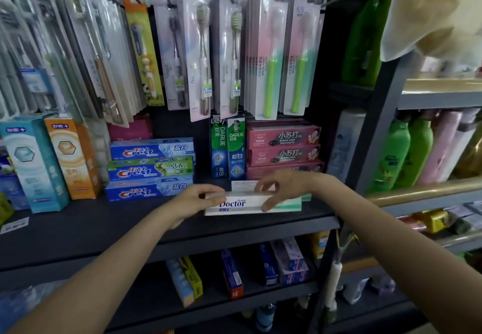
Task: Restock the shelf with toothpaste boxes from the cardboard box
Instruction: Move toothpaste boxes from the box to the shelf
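The toothpaste box, white with a pale green right end and the word "Doctor" printed in blue, lies flat and lengthwise on the dark shelf at centre frame, close to the shelf's front edge. A second pale box lies just behind it, partly hidden.

Hand pose: both forearms reach up from the lower corners of the frame. The left hand grips the box's left end, fingers curled over its top edge. The right hand pinches the box nearer its right half, thumb on the front face and fingers arched over the top.

Clearance: bare shelf surface runs to the left of the box, in front of the stacked Crest boxes. Directly behind the box stand two upright green Darlie boxes and a stack of pink boxes; the right hand overlaps the lowest pink box in view. A dark upright post bounds the shelf at the right. Packaged toothbrushes hang above, their lower ends overlapping the tops of the stacked boxes.
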A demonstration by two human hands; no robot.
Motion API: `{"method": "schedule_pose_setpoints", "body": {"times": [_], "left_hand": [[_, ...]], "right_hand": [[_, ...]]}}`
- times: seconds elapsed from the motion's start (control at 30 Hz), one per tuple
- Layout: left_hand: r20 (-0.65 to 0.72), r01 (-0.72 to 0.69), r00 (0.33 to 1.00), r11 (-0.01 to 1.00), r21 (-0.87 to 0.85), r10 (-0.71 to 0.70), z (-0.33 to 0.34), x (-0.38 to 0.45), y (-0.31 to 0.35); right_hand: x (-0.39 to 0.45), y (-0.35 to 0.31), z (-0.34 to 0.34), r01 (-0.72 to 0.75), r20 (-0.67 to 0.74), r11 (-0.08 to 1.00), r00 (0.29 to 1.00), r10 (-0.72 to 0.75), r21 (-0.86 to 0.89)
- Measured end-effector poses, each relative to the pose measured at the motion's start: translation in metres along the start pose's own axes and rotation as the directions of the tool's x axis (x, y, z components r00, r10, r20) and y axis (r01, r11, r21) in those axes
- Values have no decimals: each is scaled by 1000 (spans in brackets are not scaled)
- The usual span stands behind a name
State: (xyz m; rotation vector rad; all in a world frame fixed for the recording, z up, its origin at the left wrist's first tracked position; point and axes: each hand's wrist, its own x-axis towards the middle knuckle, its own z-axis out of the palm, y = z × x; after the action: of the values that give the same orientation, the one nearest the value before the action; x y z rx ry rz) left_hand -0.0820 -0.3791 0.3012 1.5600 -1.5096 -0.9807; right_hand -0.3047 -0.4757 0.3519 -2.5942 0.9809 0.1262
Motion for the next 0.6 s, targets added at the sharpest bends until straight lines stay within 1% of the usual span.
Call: {"method": "schedule_pose_setpoints", "body": {"times": [0.03, 0.07, 0.17, 0.23, 0.27, 0.3, 0.37, 0.43, 0.47, 0.53, 0.6], "left_hand": [[-14, -22, 1000, 1000, -17, 22, 0, 3, 8], [-33, -45, 998, 999, -28, 44, 0, 7, 16], [-129, -115, 985, 993, -17, 112, 2, 24, 39], [-197, -149, 968, 988, 46, 155, 7, 38, 46], [-226, -140, 962, 988, 61, 151, 11, 44, 45], [-253, -106, 961, 993, 44, 114, 15, 49, 42], [-291, 5, 957, 1000, -13, -9, 24, 54, 30], [-280, 108, 952, 992, -61, -120, 32, 56, 15], [-256, 132, 955, 988, -79, -148, 35, 57, 10], [-193, 135, 970, 987, -82, -149, 42, 55, 4], [-186, 105, 976, 994, -40, -111, 47, 55, -1]], "right_hand": [[-2, 2, -6, -12, 3, 999, 1000, 12, -44], [-3, 5, -13, -19, -36, 998, 999, 17, -64], [-5, 11, -39, -33, -222, 998, 975, 20, -54], [-2, 15, -48, -46, -310, 996, 950, 19, -79], [1, 19, -47, -66, -318, 993, 948, 31, -101], [5, 24, -42, -90, -311, 989, 949, 49, -120], [10, 36, -26, -141, -275, 984, 956, 106, -111], [13, 45, -12, -159, -262, 986, 955, 139, -58], [13, 48, -9, -157, -269, 987, 953, 141, -38], [14, 50, -10, -152, -261, 988, 955, 142, -18], [14, 53, -14, -154, -229, 988, 962, 149, -3]]}}
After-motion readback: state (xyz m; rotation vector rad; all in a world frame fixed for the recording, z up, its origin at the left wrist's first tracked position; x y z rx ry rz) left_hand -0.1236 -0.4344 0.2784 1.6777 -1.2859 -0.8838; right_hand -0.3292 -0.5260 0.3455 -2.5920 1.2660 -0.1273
